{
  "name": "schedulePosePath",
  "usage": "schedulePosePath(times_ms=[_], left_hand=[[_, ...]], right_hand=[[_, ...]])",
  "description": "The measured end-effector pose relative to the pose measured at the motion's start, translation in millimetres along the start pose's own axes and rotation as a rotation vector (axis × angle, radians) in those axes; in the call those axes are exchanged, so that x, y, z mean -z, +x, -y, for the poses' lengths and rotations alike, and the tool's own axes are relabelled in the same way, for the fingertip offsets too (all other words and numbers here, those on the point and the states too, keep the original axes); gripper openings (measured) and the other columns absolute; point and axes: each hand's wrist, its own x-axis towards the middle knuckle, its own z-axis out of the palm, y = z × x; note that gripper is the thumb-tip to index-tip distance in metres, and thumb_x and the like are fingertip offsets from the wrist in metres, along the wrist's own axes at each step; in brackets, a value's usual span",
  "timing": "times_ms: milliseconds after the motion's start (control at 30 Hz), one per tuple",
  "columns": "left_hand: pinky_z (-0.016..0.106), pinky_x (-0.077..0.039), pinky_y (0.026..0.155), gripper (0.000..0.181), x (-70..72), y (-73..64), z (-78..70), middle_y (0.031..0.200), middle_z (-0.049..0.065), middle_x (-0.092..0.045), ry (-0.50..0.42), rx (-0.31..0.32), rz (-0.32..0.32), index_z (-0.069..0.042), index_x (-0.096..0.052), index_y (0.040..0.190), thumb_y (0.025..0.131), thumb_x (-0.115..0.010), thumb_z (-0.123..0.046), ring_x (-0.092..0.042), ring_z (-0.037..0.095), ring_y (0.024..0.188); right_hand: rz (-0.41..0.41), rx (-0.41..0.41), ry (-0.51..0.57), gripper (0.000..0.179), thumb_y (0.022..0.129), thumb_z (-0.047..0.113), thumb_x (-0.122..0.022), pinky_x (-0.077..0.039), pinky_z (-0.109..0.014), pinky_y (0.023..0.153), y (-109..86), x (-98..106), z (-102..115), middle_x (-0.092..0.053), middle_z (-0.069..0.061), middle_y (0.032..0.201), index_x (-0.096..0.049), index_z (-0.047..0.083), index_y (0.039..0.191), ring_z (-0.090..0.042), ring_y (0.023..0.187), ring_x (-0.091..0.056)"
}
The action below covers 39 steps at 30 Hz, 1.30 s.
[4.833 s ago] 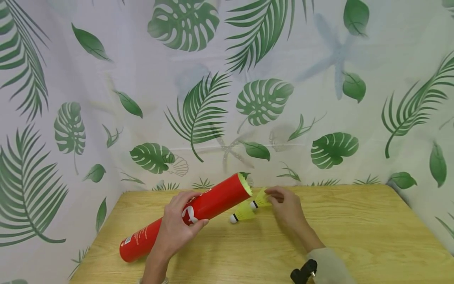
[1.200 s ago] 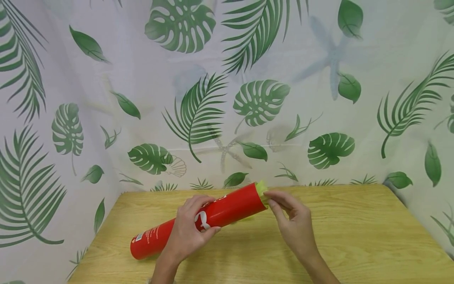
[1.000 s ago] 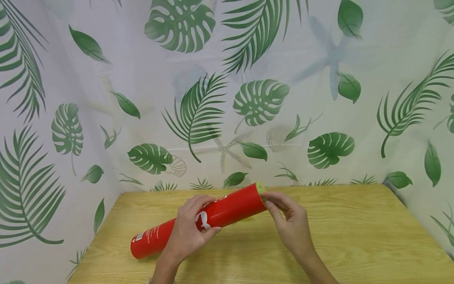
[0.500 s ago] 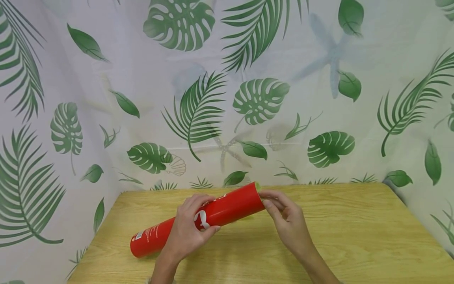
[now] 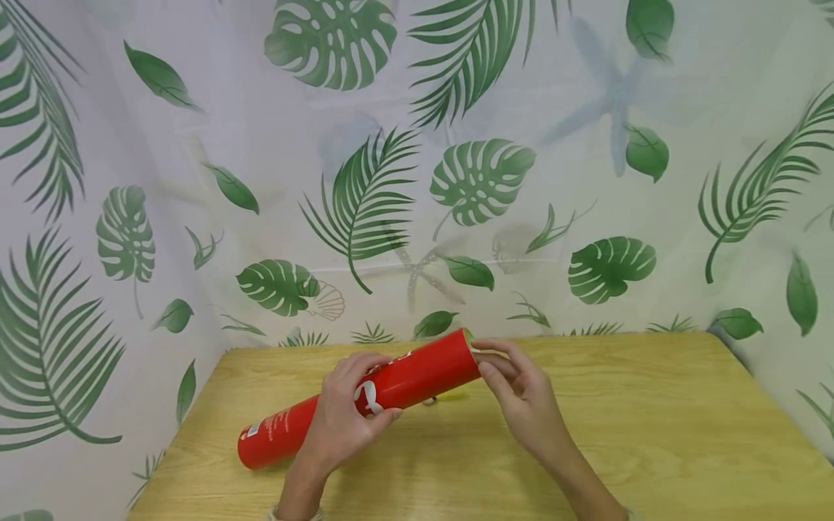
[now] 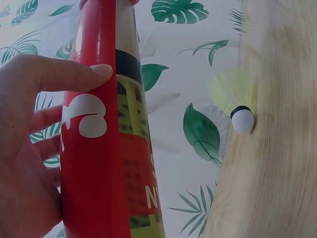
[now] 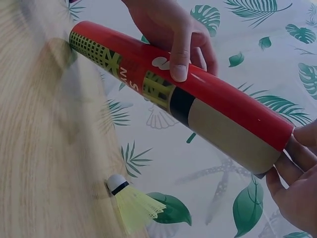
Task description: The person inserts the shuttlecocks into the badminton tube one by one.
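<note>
My left hand (image 5: 345, 405) grips a red shuttlecock tube (image 5: 420, 373) around its middle, thumb along the near side. The tube slants up to the right, its mouth toward my right hand. My right hand (image 5: 524, 394) is at that mouth, its fingers reaching inside and their tips hidden by the wall. In the right wrist view, a yellow and beige strip runs along the red tube (image 7: 237, 109). On the table below lies a yellow shuttlecock (image 6: 242, 120) with a white cork and black band; in the head view the tube mostly hides it.
The wooden table (image 5: 651, 434) extends to both sides and toward me. A white cloth (image 5: 554, 94) printed with green leaves hangs behind it and along the sides.
The shuttlecock my right hand held by its skirt has gone into the tube's mouth and out of sight. Over the last second my right fingers have moved slightly further in.
</note>
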Motion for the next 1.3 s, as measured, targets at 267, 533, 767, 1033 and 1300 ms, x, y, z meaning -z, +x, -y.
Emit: schedulePosePath(times_ms=[267, 533, 767, 1033, 1300], left_hand=[[0.045, -0.054, 0.088, 0.069, 9.6, 2.2, 10.6, 0.129, -0.009, -0.062, 0.044, -0.002, -0.048, -0.022, -0.063, 0.132, 0.071, -0.095, -0.015, -0.057, 0.016, 0.116], [0.050, -0.053, 0.089, 0.071, 19.2, 2.4, 23.0, 0.128, -0.003, -0.063, 0.118, 0.078, -0.091, -0.018, -0.063, 0.132, 0.069, -0.095, -0.016, -0.058, 0.021, 0.114], [0.056, -0.048, 0.093, 0.071, 22.2, 1.8, 28.2, 0.128, 0.001, -0.064, 0.169, 0.133, -0.103, -0.016, -0.063, 0.132, 0.068, -0.095, -0.018, -0.058, 0.024, 0.114], [0.056, -0.046, 0.093, 0.072, 25.4, -0.7, 32.8, 0.128, 0.003, -0.064, 0.202, 0.204, -0.091, -0.015, -0.063, 0.133, 0.068, -0.095, -0.018, -0.057, 0.026, 0.114], [0.056, -0.045, 0.094, 0.071, 25.2, -1.5, 33.3, 0.127, 0.004, -0.064, 0.213, 0.209, -0.087, -0.016, -0.063, 0.132, 0.068, -0.095, -0.018, -0.057, 0.026, 0.114]], right_hand=[[-0.025, 0.006, 0.044, 0.027, 0.101, -0.006, -0.056, -0.053, -0.032, 0.097, 9.4, 13, -4, -0.070, -0.023, 0.118, -0.058, -0.004, 0.128, -0.023, 0.112, -0.069], [-0.041, -0.037, -0.053, 0.026, 0.099, -0.005, -0.062, -0.054, -0.025, 0.093, 14.4, 12, -36, -0.070, -0.020, 0.118, -0.062, -0.002, 0.124, -0.024, 0.111, -0.068], [-0.019, -0.196, -0.160, 0.027, 0.095, -0.003, -0.069, -0.056, -0.032, 0.091, 16.6, 1, -67, -0.068, -0.016, 0.119, -0.065, 0.000, 0.121, -0.035, 0.112, -0.065], [0.015, -0.312, -0.246, 0.025, 0.092, -0.006, -0.070, -0.058, -0.042, 0.089, 12.0, -13, -95, -0.070, -0.018, 0.117, -0.069, -0.001, 0.117, -0.035, 0.108, -0.068], [0.057, -0.351, -0.310, 0.020, 0.090, -0.008, -0.071, -0.057, -0.038, 0.087, 8.2, -21, -110, -0.073, -0.009, 0.107, -0.074, 0.004, 0.106, -0.026, 0.102, -0.069]])
